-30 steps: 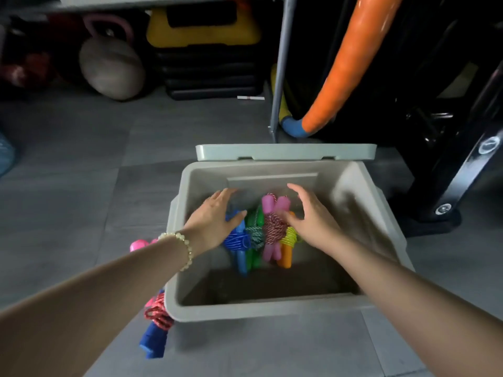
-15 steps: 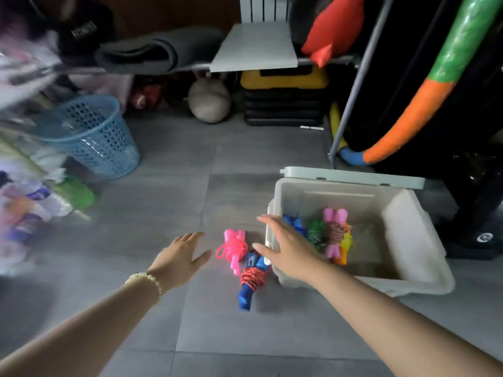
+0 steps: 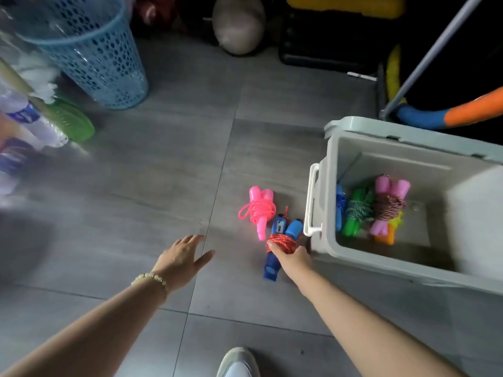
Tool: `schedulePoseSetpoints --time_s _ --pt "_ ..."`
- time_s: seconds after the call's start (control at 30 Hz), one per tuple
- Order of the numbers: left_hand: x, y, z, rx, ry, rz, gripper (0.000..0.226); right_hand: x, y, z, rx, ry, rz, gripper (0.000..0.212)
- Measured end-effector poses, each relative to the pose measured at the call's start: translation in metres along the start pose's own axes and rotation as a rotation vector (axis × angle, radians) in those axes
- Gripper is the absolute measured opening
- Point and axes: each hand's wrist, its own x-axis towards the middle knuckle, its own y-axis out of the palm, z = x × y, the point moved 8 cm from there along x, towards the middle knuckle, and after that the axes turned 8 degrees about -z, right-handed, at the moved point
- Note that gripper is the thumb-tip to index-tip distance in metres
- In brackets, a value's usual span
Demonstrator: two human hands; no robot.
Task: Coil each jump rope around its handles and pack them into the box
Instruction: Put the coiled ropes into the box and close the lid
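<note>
- Grey tiled floor (image 3: 163, 172) of a cluttered storeroom; a blue basket (image 3: 92, 55) stands well back on the left.
- Box (image 3: 408, 270), lid open, on the floor at right; several coiled ropes (image 3: 381, 208) lie inside.
- Blue-handled rope (image 3: 283, 235), red cord wound on, lies beside the box's left wall, long axis running away from me.
- Pink rope (image 3: 258, 210) lies just left of it, untouched.
- My right hand (image 3: 292, 257) closes on the blue-handled rope's coil; it is the nearer hand.
- My left hand (image 3: 182, 258) hovers open and empty, near the pink rope.
</note>
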Motion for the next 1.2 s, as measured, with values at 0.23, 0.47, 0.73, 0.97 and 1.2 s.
schedulePoseSetpoints --time_s 0.23,0.47,0.73,0.97,1.2 --pt "0.044 0.038 -0.009 -0.350 -0.123 -0.027 0.056 0.037 0.020 -0.022 0.361 0.240 -0.071 0.041" --pt "0.098 0.058 -0.055 -0.943 -0.421 0.015 0.067 0.058 0.024 -0.003 0.565 0.045 -0.087 0.012" --pt "0.139 0.074 -0.078 -0.866 -0.436 0.014 0.050 0.069 0.026 0.004 0.587 -0.101 -0.027 0.029" --pt "0.092 -0.007 -0.051 -0.978 -0.305 -0.158 0.031 0.016 0.039 0.044 0.492 -0.193 0.202 0.029" --pt "0.037 -0.141 -0.040 -0.853 -0.147 -0.331 0.063 -0.066 -0.020 0.133 0.508 -0.398 0.299 0.017"
